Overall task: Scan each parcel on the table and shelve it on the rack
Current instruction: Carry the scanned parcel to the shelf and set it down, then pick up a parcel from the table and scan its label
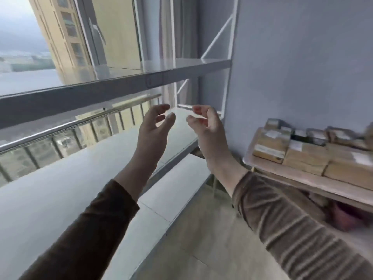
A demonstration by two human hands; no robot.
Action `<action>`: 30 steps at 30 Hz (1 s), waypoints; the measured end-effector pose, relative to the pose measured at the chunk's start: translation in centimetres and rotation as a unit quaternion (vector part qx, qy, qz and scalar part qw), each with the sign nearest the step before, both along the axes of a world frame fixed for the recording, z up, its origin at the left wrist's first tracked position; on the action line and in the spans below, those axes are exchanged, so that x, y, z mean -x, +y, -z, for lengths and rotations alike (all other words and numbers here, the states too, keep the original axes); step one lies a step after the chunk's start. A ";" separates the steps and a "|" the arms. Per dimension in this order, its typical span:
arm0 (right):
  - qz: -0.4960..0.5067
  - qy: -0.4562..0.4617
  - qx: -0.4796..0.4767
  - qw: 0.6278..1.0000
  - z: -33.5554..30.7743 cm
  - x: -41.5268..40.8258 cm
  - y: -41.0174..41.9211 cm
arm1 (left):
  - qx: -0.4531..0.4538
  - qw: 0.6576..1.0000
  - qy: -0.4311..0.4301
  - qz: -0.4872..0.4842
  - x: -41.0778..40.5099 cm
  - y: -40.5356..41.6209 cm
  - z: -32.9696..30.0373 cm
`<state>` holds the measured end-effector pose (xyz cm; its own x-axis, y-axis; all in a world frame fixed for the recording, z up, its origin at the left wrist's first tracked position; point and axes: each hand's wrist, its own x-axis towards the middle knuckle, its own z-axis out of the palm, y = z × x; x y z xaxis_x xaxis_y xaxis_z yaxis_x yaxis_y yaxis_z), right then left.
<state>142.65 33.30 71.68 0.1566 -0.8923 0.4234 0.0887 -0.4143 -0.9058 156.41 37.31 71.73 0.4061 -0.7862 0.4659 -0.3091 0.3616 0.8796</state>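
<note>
Nearest, two forearms in ribbed brown sleeves reach forward from the bottom edge, the left sleeve (84,225) dark and the right sleeve (298,231) lighter with pale stripes. Beyond them the left hand (154,126) and the right hand (205,128) are raised side by side, palms turned toward each other with a small gap between the fingertips. The fingers of both are loosely curled and hold nothing; neither hand touches a shelf or a parcel.

Under and behind the hands runs the white rack (90,91), its middle shelf (60,188) a long pale board stretching away to the far upright, with a lower shelf (181,186) showing beneath it near the tiled floor (197,249). The upper shelf crosses at the level above the fingers.

Off to the right, well apart from both hands, a light wooden table (298,178) stands against the grey wall (302,67). The parcels (306,156), brown cardboard boxes with white labels, lie packed close together on it; they are blurred, so the labels cannot be read.

Farthest off, behind the rack, a window (60,57) shows a balcony railing (60,130), a tall building and grey sky.
</note>
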 end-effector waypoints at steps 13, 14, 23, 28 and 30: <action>0.211 0.013 -0.144 0.967 9.5 37.4 -10.6 | -0.130 0.963 0.062 0.226 37.0 -15.8 9.2; 0.224 0.012 -0.152 0.963 9.9 39.8 -11.1 | -0.137 0.960 0.059 0.238 39.5 -16.6 9.5; 0.313 -0.015 -0.184 0.932 12.9 55.4 -16.2 | -0.182 0.927 0.046 0.326 56.1 -24.3 12.2; 0.347 -0.019 -0.196 0.917 14.6 61.9 -21.2 | -0.192 0.908 0.047 0.370 63.6 -29.9 14.3; 0.359 -0.009 -0.195 0.913 15.0 64.4 -23.7 | -0.197 0.902 0.048 0.380 66.4 -32.7 15.1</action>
<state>78.23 9.64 56.72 -0.5323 -0.8452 0.0480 -0.0621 -0.0176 -0.9979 90.02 4.61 56.67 -0.2964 -0.9517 0.0797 -0.0201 0.0897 0.9958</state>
